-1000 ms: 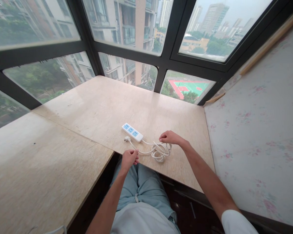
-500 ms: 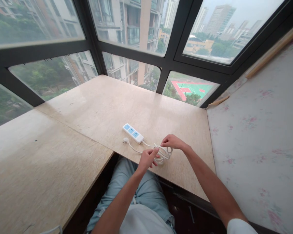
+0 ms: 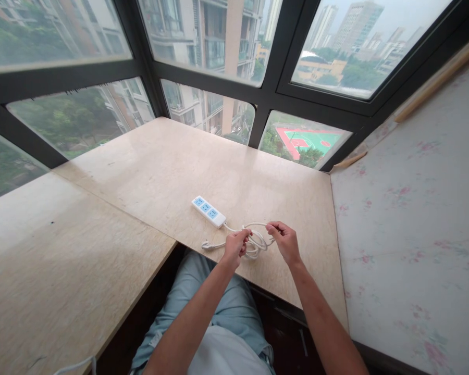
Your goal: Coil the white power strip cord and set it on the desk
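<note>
A white power strip [image 3: 208, 211] with blue socket faces lies on the table. Its white cord [image 3: 260, 242] runs from the right end into loose, tangled loops between my hands. My left hand [image 3: 236, 246] is closed, pinching the loops on their left side. My right hand [image 3: 284, 238] pinches a stretch of cord at the right, fingers curled together. The plug [image 3: 207, 245] rests near the table's front edge, left of my left hand, and its length of cord passes behind that hand. Where the loops cross under my fingers is hidden.
The beige tabletop [image 3: 140, 172] bends in an L around my lap, with a seam and an inner corner at left. Dark-framed windows [image 3: 271, 99] border the back. A flower-papered wall [image 3: 406, 234] stands at right. Another white cable [image 3: 78, 364] shows at the lower left edge.
My right hand has moved right and slightly down, drawing a strand of cord out from the bundle. The loops look looser. The plug has shifted and turned, now lying closer to the edge.
</note>
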Motion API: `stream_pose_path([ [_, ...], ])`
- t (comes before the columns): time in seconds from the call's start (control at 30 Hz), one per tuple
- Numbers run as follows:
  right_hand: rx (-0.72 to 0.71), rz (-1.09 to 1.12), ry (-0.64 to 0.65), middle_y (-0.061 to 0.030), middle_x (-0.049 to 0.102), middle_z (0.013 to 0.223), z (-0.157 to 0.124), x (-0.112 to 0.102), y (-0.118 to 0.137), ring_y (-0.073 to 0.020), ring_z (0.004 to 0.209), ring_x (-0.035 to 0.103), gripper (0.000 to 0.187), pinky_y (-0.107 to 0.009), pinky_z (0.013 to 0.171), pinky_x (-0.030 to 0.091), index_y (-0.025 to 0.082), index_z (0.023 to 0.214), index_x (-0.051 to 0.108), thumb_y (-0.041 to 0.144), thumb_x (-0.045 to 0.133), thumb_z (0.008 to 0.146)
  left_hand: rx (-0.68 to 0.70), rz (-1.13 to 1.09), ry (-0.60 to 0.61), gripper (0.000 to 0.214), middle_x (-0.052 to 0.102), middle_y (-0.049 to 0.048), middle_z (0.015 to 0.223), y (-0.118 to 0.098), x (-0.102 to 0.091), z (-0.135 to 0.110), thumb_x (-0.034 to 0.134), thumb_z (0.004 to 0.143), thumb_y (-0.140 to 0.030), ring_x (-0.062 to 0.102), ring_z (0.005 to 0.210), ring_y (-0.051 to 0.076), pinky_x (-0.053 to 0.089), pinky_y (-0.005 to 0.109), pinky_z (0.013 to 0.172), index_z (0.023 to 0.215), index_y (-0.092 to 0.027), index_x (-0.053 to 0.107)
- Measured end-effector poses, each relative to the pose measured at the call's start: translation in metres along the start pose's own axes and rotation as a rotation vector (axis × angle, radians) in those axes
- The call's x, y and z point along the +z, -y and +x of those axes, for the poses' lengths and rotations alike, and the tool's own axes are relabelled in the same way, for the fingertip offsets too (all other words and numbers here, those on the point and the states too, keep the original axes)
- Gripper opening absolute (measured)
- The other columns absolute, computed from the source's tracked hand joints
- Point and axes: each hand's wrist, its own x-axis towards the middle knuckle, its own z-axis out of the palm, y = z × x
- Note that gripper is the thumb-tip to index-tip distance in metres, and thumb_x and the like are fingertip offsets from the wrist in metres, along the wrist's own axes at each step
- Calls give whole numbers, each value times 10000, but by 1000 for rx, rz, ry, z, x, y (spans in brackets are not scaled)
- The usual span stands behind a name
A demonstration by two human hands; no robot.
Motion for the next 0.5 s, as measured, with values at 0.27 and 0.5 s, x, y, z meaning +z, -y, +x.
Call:
stream_pose_path([
  [0.27,39,786,-488,37,585,752,-11,13,-25,-92,663,553,264,-298,750,496,194,763,579,398,743,727,-12,-146,15,271,413,-84,505,3,-1,3,758,549,-308,242,349,-8,68,180,354,660,-119,598],
  [0.5,268,882,-550,29,600,759,-23,11,-47,-98,665,569,264,-275,702,502,189,796,585,348,753,669,-1,-130,45,297,426,-76,510,5,-4,5,779,551,-322,266,364,-6,95,168,349,671,-112,608],
])
